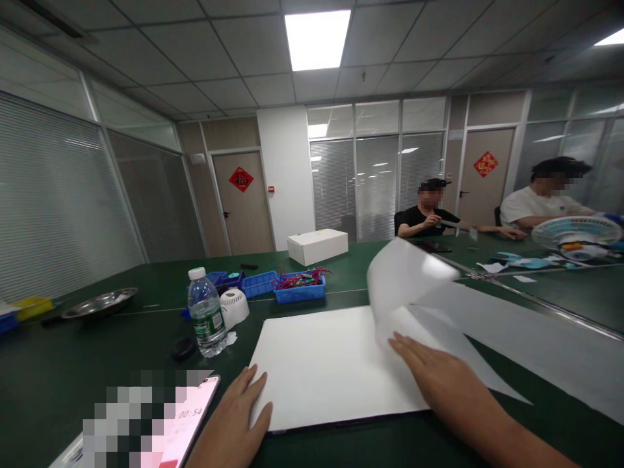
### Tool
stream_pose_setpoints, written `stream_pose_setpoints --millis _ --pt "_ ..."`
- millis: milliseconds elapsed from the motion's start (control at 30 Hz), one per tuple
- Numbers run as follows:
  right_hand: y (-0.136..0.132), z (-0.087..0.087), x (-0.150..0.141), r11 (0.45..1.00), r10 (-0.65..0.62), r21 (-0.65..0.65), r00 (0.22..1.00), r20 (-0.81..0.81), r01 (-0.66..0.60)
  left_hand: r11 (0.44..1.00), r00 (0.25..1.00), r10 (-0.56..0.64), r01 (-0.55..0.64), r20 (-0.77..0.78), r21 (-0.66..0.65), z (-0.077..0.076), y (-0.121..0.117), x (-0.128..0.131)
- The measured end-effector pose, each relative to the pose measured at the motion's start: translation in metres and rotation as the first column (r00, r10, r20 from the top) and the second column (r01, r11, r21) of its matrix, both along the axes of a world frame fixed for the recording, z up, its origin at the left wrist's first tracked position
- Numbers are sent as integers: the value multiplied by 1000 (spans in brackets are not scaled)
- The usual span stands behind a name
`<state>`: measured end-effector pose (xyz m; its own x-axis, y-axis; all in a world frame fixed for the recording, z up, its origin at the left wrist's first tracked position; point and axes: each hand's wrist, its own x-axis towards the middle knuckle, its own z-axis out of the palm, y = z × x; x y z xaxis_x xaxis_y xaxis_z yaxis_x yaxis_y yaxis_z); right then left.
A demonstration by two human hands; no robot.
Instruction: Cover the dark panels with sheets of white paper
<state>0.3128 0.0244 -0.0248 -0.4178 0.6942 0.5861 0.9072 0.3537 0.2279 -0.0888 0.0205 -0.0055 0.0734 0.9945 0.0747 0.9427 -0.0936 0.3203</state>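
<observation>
A flat white rectangular panel (316,370) lies on the green table in front of me, with a thin dark edge showing underneath at the front. My left hand (238,413) rests at its left edge, fingers spread. Over its right side a thin, translucent white sheet (404,279) curls up, bent away from the surface. My right hand (433,370) lies stretched out against the base of that sheet, fingers extended and not wrapped round anything. Beyond it, a long loose white strip (541,331) spreads to the right across the table.
Left of the panel stand a water bottle (207,315), a white device (234,307) and a lit phone (188,422). Behind are blue trays (299,294) with red wires and a white box (319,247). A metal pan (102,303), a fan (578,231) and two seated people are farther off.
</observation>
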Motion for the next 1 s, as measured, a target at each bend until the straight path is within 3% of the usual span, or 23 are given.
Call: stream_pose_setpoints --millis 67,167,367,467,633,733,933,1000 --pt "-9 -3 -23 994 111 -33 988 112 -108 1000 1000 8 -8 20 -2 -1 1 -1" --pt "-21 2 -45 972 187 -175 965 185 -155 1000 998 15 -16 69 11 -6 4 -7" --pt "-28 15 -45 945 159 -298 985 65 -133 994 959 64 -86 277 69 -11 9 -15" --pt "-29 17 -42 941 144 -312 989 12 -133 992 922 51 -92 383 90 -9 13 -18" --pt "-31 17 -42 933 186 -301 980 -65 -197 971 852 125 -210 509 112 -11 20 -23" --pt "-32 18 -42 929 222 -283 971 -90 -239 977 870 136 -198 474 83 -12 20 -20" --pt "-34 20 -41 902 301 -291 948 -102 -318 996 943 32 -57 332 67 -14 17 -12" --pt "-26 19 -31 911 280 -290 956 -91 -295 998 954 28 -45 299 49 -12 15 -9"
